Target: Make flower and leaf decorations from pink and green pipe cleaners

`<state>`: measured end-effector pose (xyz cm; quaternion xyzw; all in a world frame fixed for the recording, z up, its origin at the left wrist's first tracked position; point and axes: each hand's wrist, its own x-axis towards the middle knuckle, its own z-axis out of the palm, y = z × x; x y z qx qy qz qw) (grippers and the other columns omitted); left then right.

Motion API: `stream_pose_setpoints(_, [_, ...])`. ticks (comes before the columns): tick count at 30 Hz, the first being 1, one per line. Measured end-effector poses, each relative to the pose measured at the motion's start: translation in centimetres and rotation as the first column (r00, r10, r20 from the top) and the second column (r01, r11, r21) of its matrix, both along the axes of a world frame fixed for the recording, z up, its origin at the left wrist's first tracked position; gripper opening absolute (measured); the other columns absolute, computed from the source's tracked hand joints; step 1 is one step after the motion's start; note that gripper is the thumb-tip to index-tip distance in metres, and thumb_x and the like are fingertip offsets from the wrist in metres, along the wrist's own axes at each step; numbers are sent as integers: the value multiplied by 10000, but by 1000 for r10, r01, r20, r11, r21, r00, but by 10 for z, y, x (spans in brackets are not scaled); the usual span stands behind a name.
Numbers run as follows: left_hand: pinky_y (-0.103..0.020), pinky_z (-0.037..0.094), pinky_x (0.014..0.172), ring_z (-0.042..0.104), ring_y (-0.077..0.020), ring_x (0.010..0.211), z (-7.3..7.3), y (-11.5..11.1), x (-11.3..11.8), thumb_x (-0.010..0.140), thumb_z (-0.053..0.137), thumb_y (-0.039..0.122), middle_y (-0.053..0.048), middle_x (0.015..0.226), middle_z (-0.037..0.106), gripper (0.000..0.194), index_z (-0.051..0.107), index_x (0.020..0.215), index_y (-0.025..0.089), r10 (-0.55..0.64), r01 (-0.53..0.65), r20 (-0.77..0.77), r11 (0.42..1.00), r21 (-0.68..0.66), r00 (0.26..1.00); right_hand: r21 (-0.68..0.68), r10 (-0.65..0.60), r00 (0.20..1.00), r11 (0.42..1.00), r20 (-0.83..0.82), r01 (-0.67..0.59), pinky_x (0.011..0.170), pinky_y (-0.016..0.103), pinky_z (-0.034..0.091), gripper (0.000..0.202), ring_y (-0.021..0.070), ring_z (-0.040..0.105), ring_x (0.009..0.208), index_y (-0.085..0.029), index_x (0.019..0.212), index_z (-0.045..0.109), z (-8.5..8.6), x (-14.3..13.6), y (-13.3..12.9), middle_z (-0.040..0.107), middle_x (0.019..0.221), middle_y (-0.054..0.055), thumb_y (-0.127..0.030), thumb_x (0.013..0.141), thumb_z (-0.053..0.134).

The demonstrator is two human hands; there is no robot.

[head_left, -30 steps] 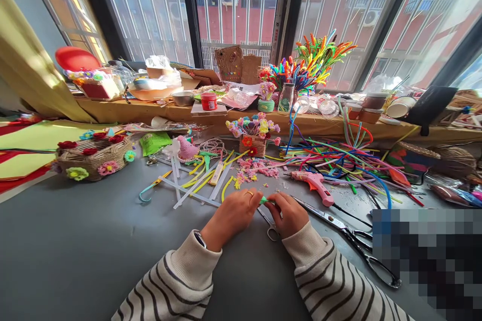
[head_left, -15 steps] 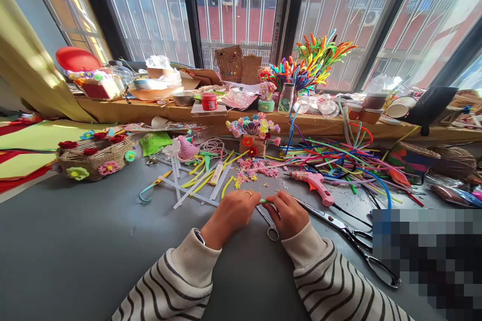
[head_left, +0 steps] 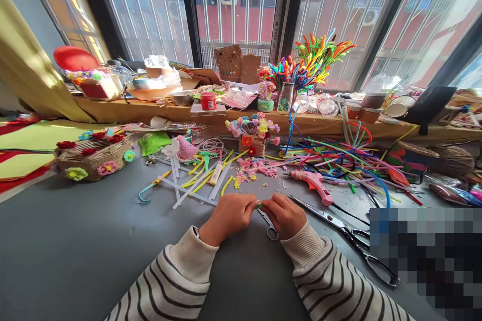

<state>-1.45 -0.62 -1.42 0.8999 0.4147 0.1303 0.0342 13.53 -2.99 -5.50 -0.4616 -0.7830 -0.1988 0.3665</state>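
Observation:
My left hand [head_left: 231,215] and my right hand [head_left: 285,214] meet above the grey table, fingertips pinched close together. Between them shows a bit of a small green piece [head_left: 258,205], perhaps a pipe cleaner; most of it is hidden by the fingers. Both hands are closed on it. Just below my right hand lie small scissors [head_left: 271,231], partly covered by the fingers. Large black-handled scissors [head_left: 335,221] rest to the right of that hand. Beyond it sits a pink glue gun [head_left: 313,184] with a black cord.
Pink and yellow fuzzy scraps [head_left: 256,168], glue sticks [head_left: 176,180] and yellow strips lie ahead of my hands. A woven basket with flowers [head_left: 94,159] stands left. Many pipe cleaners [head_left: 339,160] spread at right, below a cluttered sill [head_left: 233,119]. A flower pot [head_left: 253,146] stands mid-back.
My left hand has rolled, its fingers now curled with the thumb toward me. Less of the green piece shows between the hands, which stay in nearly the same place.

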Motion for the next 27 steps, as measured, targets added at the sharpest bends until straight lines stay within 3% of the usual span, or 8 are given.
stream_pose_setpoints(11, [-205,188,430,338,-83,465,-4,7,0,779,252,329,26,475,411,375,442,509,151,-28,71,157,958,-276,987,83,-55,984,996,167,41,474,232,239,215,96,404,455,-195,596,565,6,0,-7,487,459,-26,-231,763,435])
stream_pose_setpoints(15, [-201,202,424,341,-84,463,-5,8,1,787,233,333,29,467,401,395,443,507,149,-44,85,138,949,-303,989,88,-56,985,995,165,41,469,233,229,239,96,395,439,-192,556,556,7,-1,-7,481,438,-25,-216,758,431])
stream_pose_setpoints(19, [-212,277,474,419,-107,527,-8,4,2,801,209,326,11,552,494,382,495,603,167,-25,36,95,993,-115,995,60,-94,987,994,128,87,480,234,230,286,98,417,453,-190,533,543,5,-1,-5,490,444,-18,-233,773,392])
stream_pose_setpoints(22, [-288,343,655,471,-151,706,-7,1,3,789,279,308,-18,694,544,300,534,688,186,-34,25,79,993,119,996,-1,-131,986,991,103,132,495,229,239,270,99,453,485,-194,542,540,1,0,-2,511,466,-18,-240,767,396])
stream_pose_setpoints(25, [-432,215,862,439,-182,902,-4,1,5,771,351,269,-20,844,555,202,534,852,235,-65,28,105,946,323,992,-82,-183,982,979,38,185,497,220,254,241,101,483,503,-197,551,542,-2,0,-1,535,489,-21,-256,748,418])
stream_pose_setpoints(27, [-472,93,921,400,-175,988,-4,2,5,770,364,232,-3,903,557,220,493,946,258,-125,75,105,918,390,987,-166,-219,975,964,-42,209,489,205,269,207,98,496,506,-200,568,551,-2,0,-1,551,506,-25,-275,728,442])
